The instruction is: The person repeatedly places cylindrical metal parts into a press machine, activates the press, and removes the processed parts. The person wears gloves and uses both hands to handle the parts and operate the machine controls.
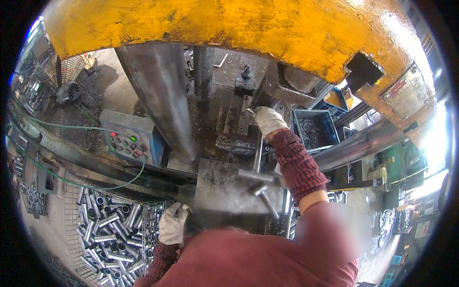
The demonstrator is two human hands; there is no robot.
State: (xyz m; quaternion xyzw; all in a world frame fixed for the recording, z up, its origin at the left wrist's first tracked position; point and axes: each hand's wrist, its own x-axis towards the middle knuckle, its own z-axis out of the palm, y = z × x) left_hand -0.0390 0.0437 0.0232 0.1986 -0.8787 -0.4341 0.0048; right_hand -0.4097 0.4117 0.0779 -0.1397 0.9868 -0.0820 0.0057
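Note:
My right hand (268, 120), in a white work glove, reaches over the steel die (243, 115) on the press bed. Its fingers are closed at the die; what they pinch, if anything, is too small to make out. A bright T-shaped metal bar (258, 158) runs from below that hand towards me; whether the hand touches it is hidden. Nearer to me, a second T-shaped metal piece (267, 202), hammer-like, lies on the flat steel plate (215, 184). My left hand (172, 225), also gloved, is beside the wire basket, fingers loosely bent and apart, with nothing visible in them.
The wire basket (71, 225) at the left holds many short metal tubes (112, 239). A control box (129, 136) with lit buttons stands behind it. Thick steel columns (160, 95) and a yellow press head (205, 24) surround the die. A blue bin (313, 129) holds metal scraps.

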